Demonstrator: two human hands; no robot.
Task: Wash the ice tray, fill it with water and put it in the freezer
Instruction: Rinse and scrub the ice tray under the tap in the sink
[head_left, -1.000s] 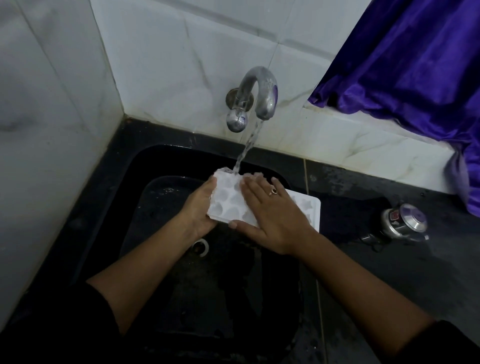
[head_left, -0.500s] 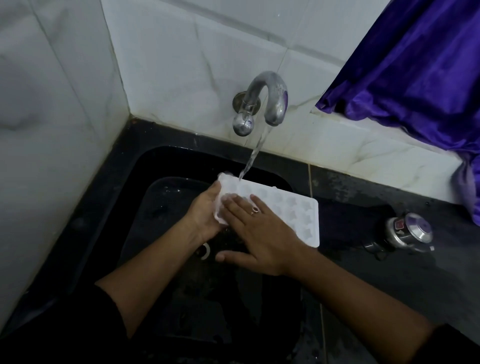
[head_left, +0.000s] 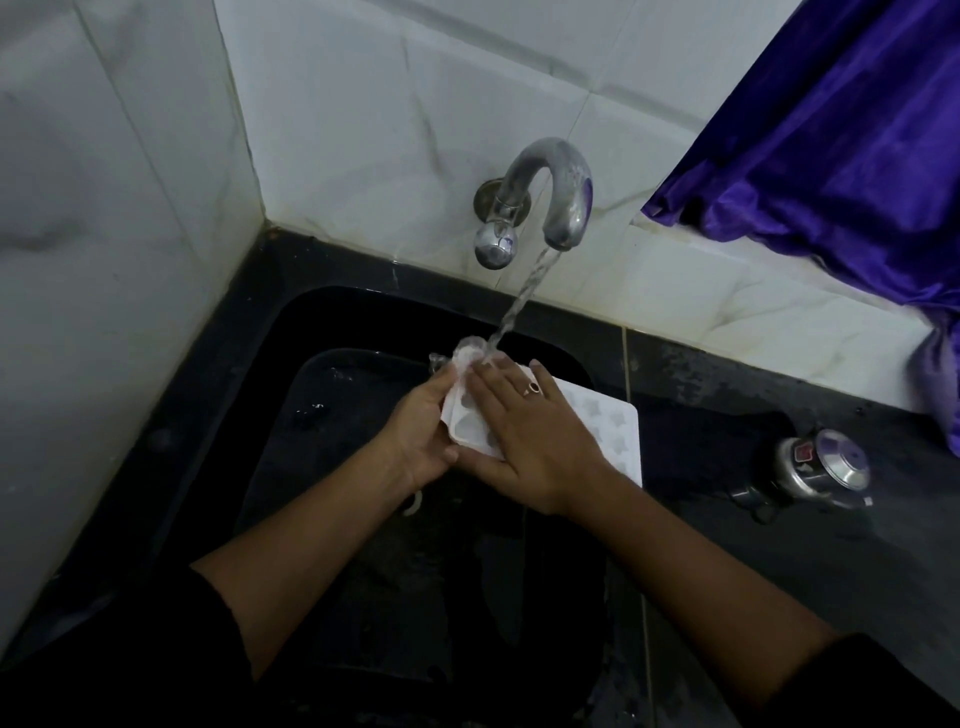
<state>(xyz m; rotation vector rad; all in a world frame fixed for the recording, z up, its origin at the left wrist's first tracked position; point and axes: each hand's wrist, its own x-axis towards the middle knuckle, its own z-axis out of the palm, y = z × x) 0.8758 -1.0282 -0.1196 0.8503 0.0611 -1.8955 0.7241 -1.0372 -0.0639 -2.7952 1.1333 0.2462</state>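
Left hand (head_left: 418, 441) grips the left end of the ice tray (head_left: 610, 428), fingers curled round its edge. Right hand (head_left: 537, 441) lies flat on top, fingers straight, covering most of the tray's middle. Tray held at frame centre over the black sink (head_left: 311, 332), its right end over the sink's right edge. Water stream (head_left: 519, 301) from the tap (head_left: 553, 187) hits the tray's far left corner. Metal object (head_left: 823, 467) on the counter (head_left: 727, 545), centre right, well apart. Purple curtain (head_left: 831, 156) upper right
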